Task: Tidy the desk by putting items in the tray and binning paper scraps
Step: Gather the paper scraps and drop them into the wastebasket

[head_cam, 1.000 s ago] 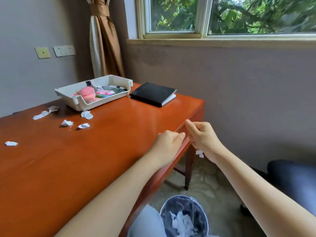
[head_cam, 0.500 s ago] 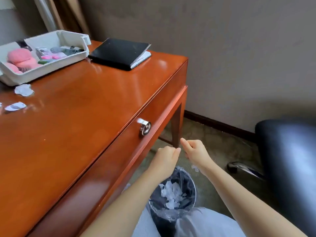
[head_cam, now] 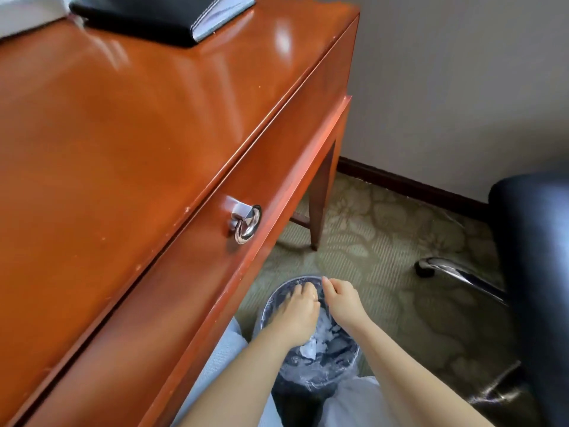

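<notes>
Head view: both hands over bin (head_cam: 311,369) on floor beside desk's front edge. Left hand (head_cam: 297,312) loosely curled, fingers down toward bin; cannot tell if it grips anything. Right hand (head_cam: 341,300) curled, fingers together; contents hidden. Paper scraps (head_cam: 320,337) lie inside bin. Black notebook (head_cam: 160,13) at desk (head_cam: 123,124) far edge; tray corner (head_cam: 24,10) at far left.

Desk (head_cam: 129,124) glossy varnished wood; drawer pull (head_cam: 245,223) polished metal; bin liner (head_cam: 311,372) crinkled shiny plastic.
</notes>
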{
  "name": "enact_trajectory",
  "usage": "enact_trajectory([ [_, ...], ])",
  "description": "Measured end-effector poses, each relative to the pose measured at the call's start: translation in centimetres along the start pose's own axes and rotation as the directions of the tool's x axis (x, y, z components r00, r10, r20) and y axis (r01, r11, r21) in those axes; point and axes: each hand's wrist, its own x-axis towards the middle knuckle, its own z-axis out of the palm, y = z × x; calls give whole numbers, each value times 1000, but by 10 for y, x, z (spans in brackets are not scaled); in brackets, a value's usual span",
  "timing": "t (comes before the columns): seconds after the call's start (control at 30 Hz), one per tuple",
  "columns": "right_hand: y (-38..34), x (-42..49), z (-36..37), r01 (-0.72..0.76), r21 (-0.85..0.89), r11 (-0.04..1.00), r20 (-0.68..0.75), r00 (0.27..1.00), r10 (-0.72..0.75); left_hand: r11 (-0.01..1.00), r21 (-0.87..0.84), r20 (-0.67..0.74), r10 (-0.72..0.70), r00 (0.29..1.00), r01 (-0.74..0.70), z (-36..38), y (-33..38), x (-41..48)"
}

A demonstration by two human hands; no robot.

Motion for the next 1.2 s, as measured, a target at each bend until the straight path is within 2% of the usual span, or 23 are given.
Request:
enact_trajectory([
  [0.2, 18, 9, 13, -116, -53, 992, 95, 988, 120, 996, 90, 84, -37, 996, 30, 10, -10, 16],
  [0.33, 16, 8, 6, -106, -150, 983, 191, 973, 134, 994, 102, 115, -62, 991, 50, 5, -13, 13],
  [0.43, 9, 4, -7, -99, -196, 976, 184, 974, 135, 991, 129, 111, -48, 993, 34, -2, -11, 4],
  [0.57, -7, -1, -35, -69, -271, 960, 166, 979, 117, 971, 228, 134, 34, 990, -64, -20, 1, -14],
  [0.73, -41, -13, -83, 32, -389, 921, 126, 992, 18, 939, 314, 76, 121, 990, -139, -59, 28, -43],
  [0.93, -105, -49, -133, 182, -471, 863, 100, 983, -153, 920, 347, -56, 217, 974, -185, -119, 70, -94],
  [1.2, -199, -102, -171, 459, -530, 713, 154, 879, -452, 897, 355, -174, 341, 924, -264, -180, 116, -184],
])
